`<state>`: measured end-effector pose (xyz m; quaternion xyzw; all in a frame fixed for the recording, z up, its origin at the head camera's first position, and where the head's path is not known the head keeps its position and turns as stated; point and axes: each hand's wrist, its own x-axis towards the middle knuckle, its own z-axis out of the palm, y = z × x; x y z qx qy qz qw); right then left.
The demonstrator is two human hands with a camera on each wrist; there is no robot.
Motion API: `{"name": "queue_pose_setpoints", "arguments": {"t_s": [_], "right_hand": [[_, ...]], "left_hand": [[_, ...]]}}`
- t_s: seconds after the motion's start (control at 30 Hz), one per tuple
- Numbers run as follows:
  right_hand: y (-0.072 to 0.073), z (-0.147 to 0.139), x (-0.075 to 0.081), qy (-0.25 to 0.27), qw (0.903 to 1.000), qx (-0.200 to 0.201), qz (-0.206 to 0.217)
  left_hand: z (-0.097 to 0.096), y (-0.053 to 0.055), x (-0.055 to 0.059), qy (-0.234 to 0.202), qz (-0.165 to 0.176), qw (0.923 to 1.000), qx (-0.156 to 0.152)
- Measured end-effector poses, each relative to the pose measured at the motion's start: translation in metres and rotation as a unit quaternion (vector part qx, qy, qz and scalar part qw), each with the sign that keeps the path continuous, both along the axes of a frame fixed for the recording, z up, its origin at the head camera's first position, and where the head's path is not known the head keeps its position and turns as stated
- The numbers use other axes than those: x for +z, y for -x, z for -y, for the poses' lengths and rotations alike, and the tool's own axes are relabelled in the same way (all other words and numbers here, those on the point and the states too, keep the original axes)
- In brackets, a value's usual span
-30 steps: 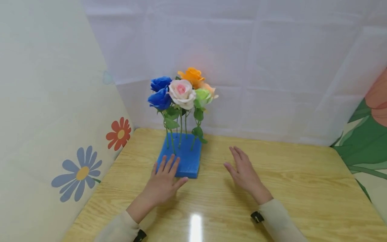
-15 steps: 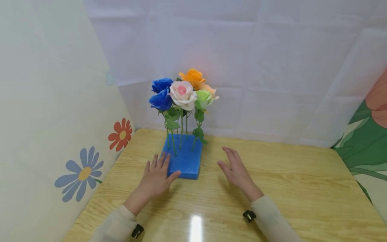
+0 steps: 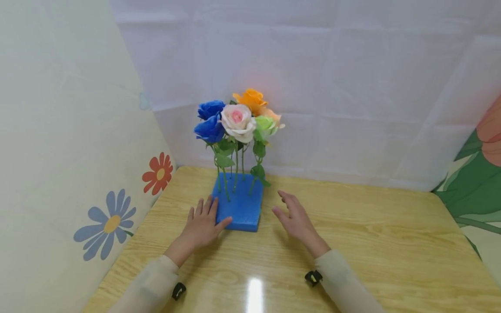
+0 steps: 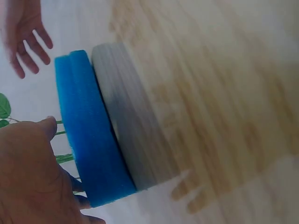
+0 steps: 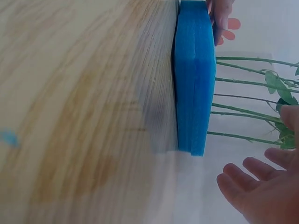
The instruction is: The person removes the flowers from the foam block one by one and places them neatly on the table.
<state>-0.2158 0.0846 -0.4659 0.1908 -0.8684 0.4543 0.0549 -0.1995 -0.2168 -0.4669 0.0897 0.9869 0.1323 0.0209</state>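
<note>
A blue foam block [image 3: 242, 215] stands on the wooden table with several artificial roses upright in it. They include two blue roses [image 3: 209, 128], a pale pink rose [image 3: 238, 123], an orange rose [image 3: 252, 101], a peach rose [image 3: 274, 116] and a green rose [image 3: 265, 126]. My left hand [image 3: 201, 229], fingers spread, is at the block's left front corner; whether it presses there I cannot tell. To the block's right, my right hand [image 3: 297, 224] hovers apart with fingers extended and nothing held. The right wrist view shows this hand [image 5: 266, 191] beside the green stems [image 5: 252, 83].
The wood-grain table [image 3: 372, 234] extends to the right of the block. A white cloth [image 3: 372, 87] hangs behind the roses. At the left is a wall panel [image 3: 70, 143] with printed flowers; another printed panel [image 3: 485, 182] stands at the right.
My left hand has shifted left, from over the block's front to its left corner. My right hand has moved left, closer to the block. The roses stay in place.
</note>
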Motion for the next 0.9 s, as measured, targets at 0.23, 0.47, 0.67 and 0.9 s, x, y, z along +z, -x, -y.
{"name": "queue_pose_setpoints", "arguments": {"t_s": [0.23, 0.47, 0.67, 0.9], "right_hand": [[0.0, 0.014, -0.002, 0.016, 0.9997, 0.016, 0.001], [0.0, 0.028, 0.0, 0.027, 0.9988, 0.038, 0.013], [0.002, 0.038, 0.003, 0.043, 0.9975, 0.054, 0.015], [0.007, 0.045, 0.005, 0.058, 0.9952, 0.07, 0.035]], "left_hand": [[0.002, 0.006, -0.002, 0.007, 0.001, 1.0, -0.001], [0.008, 0.006, -0.001, 0.022, -0.003, 0.9998, 0.002], [0.01, 0.005, -0.002, 0.025, -0.006, 0.9996, -0.005], [0.009, 0.007, -0.004, 0.023, -0.017, 0.9995, -0.011]]}}
